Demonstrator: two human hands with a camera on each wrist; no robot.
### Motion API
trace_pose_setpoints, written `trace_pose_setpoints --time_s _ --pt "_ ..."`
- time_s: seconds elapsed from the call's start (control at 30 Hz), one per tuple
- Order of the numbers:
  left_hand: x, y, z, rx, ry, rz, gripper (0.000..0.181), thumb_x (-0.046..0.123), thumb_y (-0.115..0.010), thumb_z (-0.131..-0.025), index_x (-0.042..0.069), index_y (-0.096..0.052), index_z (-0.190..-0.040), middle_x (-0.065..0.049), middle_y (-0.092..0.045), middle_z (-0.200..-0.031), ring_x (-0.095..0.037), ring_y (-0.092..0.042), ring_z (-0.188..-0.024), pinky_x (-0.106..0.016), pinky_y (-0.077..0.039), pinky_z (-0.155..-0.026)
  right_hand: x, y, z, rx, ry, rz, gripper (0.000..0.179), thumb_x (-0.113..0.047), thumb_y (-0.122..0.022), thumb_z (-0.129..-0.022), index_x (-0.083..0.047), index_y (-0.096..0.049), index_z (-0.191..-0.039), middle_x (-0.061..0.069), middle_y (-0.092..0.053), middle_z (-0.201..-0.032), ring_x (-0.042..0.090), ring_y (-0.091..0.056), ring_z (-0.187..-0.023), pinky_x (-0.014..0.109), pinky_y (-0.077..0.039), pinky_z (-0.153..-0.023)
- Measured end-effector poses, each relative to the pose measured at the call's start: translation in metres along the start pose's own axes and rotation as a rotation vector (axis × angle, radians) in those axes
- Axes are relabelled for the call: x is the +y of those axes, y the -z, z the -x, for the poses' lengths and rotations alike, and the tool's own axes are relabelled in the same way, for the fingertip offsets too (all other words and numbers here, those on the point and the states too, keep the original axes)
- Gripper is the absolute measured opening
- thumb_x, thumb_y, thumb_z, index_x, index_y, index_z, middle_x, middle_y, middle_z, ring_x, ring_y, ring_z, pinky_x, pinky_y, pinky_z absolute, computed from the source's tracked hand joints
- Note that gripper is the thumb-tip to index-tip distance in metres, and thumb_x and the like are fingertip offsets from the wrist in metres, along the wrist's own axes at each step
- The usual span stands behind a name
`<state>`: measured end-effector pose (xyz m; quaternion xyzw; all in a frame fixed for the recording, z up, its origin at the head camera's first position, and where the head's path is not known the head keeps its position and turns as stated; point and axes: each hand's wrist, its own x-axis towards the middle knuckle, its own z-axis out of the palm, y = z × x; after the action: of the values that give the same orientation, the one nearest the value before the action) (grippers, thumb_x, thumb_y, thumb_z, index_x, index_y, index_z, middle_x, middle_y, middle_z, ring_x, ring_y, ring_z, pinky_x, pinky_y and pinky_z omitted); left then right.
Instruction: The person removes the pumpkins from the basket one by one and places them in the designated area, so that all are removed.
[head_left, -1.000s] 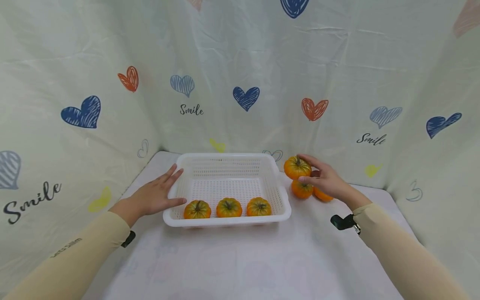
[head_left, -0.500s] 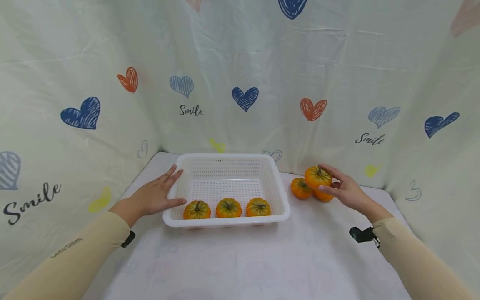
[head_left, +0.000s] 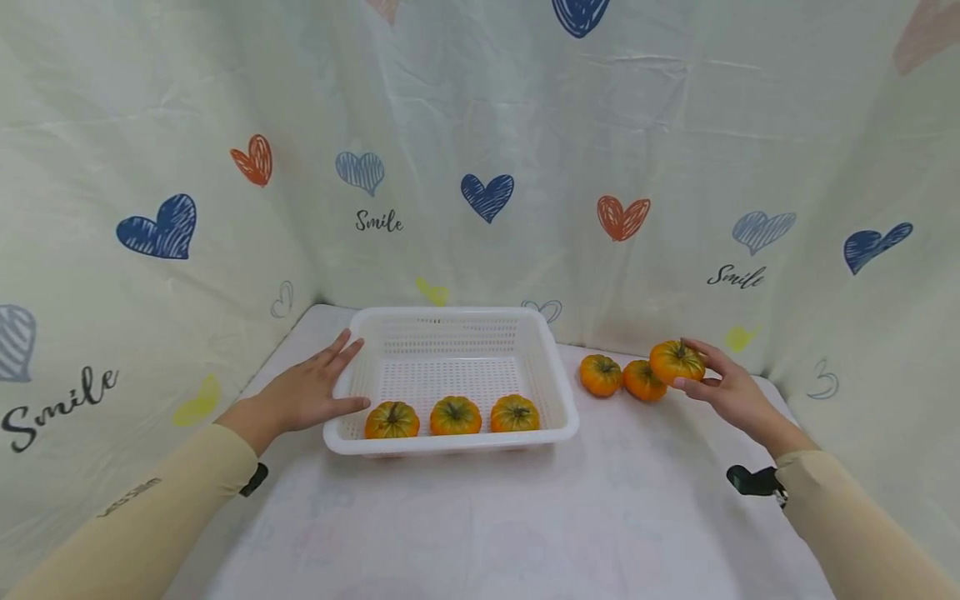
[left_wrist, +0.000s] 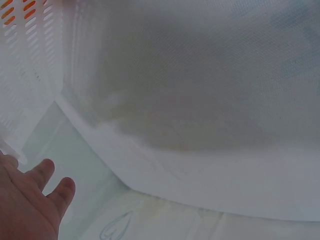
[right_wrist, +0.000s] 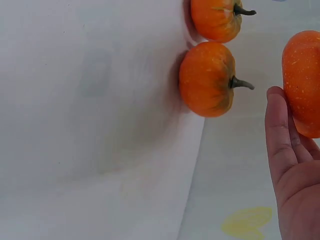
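Note:
In the head view my right hand (head_left: 735, 398) grips a small orange pumpkin (head_left: 677, 362) above the right side of the table. Just left of it, two similar pumpkins stand side by side on the cloth, a nearer-to-hand one (head_left: 642, 382) and a farther one (head_left: 600, 376). The right wrist view shows the held pumpkin (right_wrist: 302, 82) against my fingers, clear of the other two. My left hand (head_left: 300, 396), fingers spread, rests at the left rim of a white plastic basket (head_left: 457, 445). Three pumpkins (head_left: 455, 416) form a row along the basket's front.
A white cloth covers the table (head_left: 450, 525). Behind and on both sides hangs a pale curtain (head_left: 420, 100) printed with hearts and words. The basket's back part has a perforated floor (head_left: 450, 375).
My right hand has carried its pumpkin to the right, past the two table pumpkins, and somewhat lower in the head view. My left hand stays at the basket.

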<state>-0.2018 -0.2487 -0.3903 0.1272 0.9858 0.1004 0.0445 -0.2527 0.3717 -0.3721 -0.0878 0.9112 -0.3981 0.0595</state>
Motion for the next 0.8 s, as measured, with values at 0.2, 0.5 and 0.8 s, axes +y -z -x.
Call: trace_pose_setpoints --time_s 0.2,0.5,0.8 --pt "0.001 0.000 0.000 0.003 -0.001 0.005 0.096 0.062 -0.055 -0.092 0.007 -0.015 -0.160 -0.020 -0.005 -0.165 -0.049 -0.026 -0.142 -0.065 -0.032 -0.107 0.012 0.004 0.001 0.015 -0.060 -0.019 0.086 -0.041 -0.064 -0.097 -0.021 -0.011 -0.162 0.029 -0.017 -0.158 0.051 -0.048 -0.121 0.065 -0.042 -0.098" --pt "0.001 0.001 -0.001 0.007 -0.005 0.000 0.097 0.065 -0.054 -0.091 0.007 -0.016 -0.160 -0.020 -0.006 -0.165 -0.049 -0.027 -0.141 -0.066 -0.032 -0.106 0.042 0.007 -0.001 0.039 -0.167 -0.006 0.090 -0.043 -0.061 -0.098 -0.016 -0.002 -0.161 0.037 -0.011 -0.156 0.049 -0.057 -0.113 0.062 -0.042 -0.099" --pt "-0.001 -0.001 -0.001 0.005 -0.005 -0.001 0.096 0.062 -0.056 -0.092 0.007 -0.015 -0.160 -0.020 -0.005 -0.165 -0.049 -0.027 -0.142 -0.065 -0.032 -0.106 0.080 -0.002 -0.009 0.040 -0.268 -0.050 0.095 -0.044 -0.065 -0.096 -0.013 -0.002 -0.161 0.041 -0.007 -0.153 0.052 -0.038 -0.125 0.051 -0.047 -0.100"
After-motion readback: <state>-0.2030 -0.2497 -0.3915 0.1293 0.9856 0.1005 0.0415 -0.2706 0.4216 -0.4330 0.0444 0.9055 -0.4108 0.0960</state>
